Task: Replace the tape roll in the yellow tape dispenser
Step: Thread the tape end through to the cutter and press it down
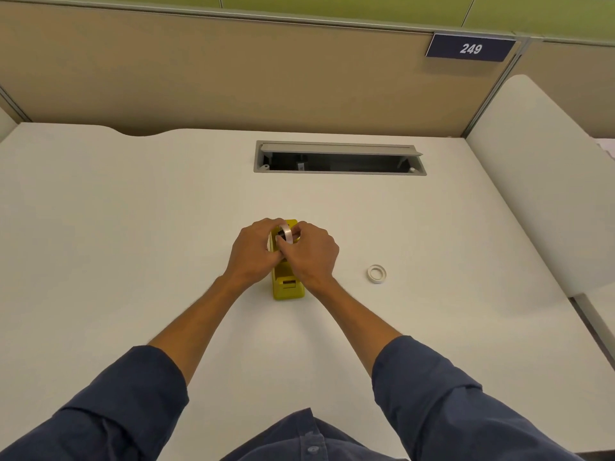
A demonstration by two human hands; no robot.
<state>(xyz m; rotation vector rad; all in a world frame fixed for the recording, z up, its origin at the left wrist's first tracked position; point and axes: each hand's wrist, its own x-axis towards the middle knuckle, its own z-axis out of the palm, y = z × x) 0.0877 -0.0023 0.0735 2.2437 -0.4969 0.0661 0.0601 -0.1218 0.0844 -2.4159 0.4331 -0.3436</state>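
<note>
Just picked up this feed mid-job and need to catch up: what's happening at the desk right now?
A person in dark blue sleeves works at a white desk. The left hand and right hand are both closed around a tape roll at the top of the yellow tape dispenser. Whether the roll is going in or coming out cannot be told. A second tape roll lies flat on the desk to the right, untouched.
</note>
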